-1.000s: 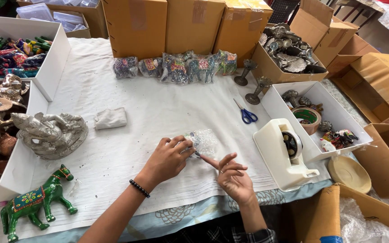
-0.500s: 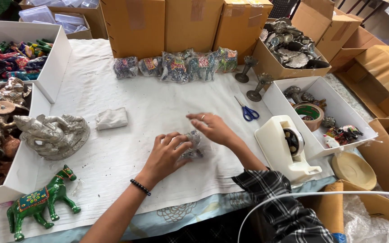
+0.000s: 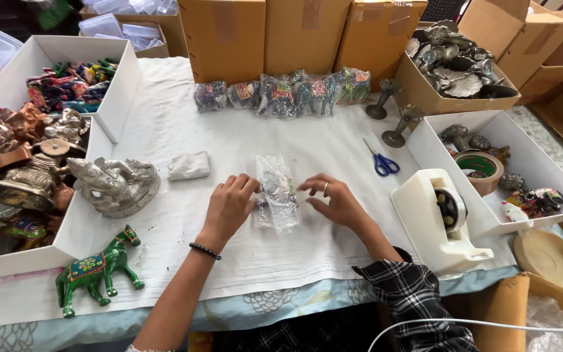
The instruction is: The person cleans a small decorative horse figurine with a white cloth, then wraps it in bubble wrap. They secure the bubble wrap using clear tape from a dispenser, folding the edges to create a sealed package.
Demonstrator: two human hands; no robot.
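Both hands have shifted since half a second ago: my right hand (image 3: pixel 337 202), which was reaching over the top of the bundle, has dropped back to its right edge, and the wrap now lies stretched out long between my palms. Left hand (image 3: pixel 229 205) sits flat against the left edge of the bubble-wrapped figurine (image 3: pixel 276 193), fingers curled loosely on the plastic, not clamped; right hand is open too, fingertips just touching the film. So neither grip is closed on anything, both only press and steady. The bundle lies on the white cloth of the bench (image 3: pixel 229 140), right between my two grips. To do this well, I reckon I should keep the left palm pinning the seam so the film cannot spring open, and roll with the right fingertips, snug but gentle, since the piece inside looks small and painted. Beyond my right grip stands the tape dispenser (image 3: pixel 441 221), near enough to reach, and the blue scissors (image 3: pixel 381 163) lie just past my right fingertips.
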